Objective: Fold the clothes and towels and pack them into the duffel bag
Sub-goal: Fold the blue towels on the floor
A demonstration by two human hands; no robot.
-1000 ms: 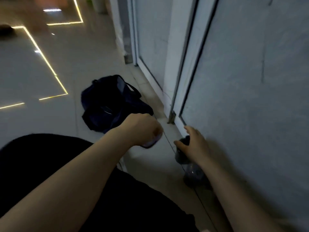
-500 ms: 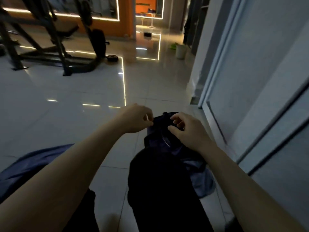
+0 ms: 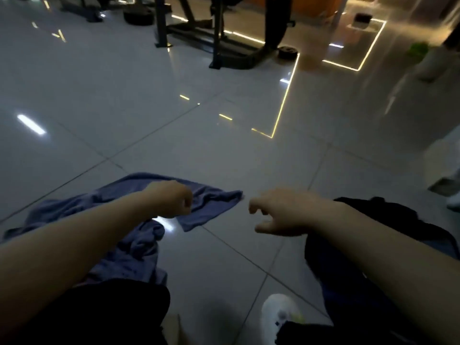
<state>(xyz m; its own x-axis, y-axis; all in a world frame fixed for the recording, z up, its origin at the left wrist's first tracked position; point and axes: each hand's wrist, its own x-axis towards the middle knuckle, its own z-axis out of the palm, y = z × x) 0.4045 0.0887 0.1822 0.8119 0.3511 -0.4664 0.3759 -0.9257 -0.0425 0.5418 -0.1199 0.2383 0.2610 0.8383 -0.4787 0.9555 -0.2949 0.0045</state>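
Head view: crumpled blue cloth towel (image 3: 139, 215) spread on grey tiled floor (image 3: 224, 155). Left hand (image 3: 171, 199) curled above towel, grasp uncertain; right hand (image 3: 278, 211) loosely curled, empty. Folding stage, apparently; next: seize towel corners.

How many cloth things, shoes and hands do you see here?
Blue towel: 1
Dark bag: 1
White shoe: 1
Hands: 2, left hand and right hand
Total: 5
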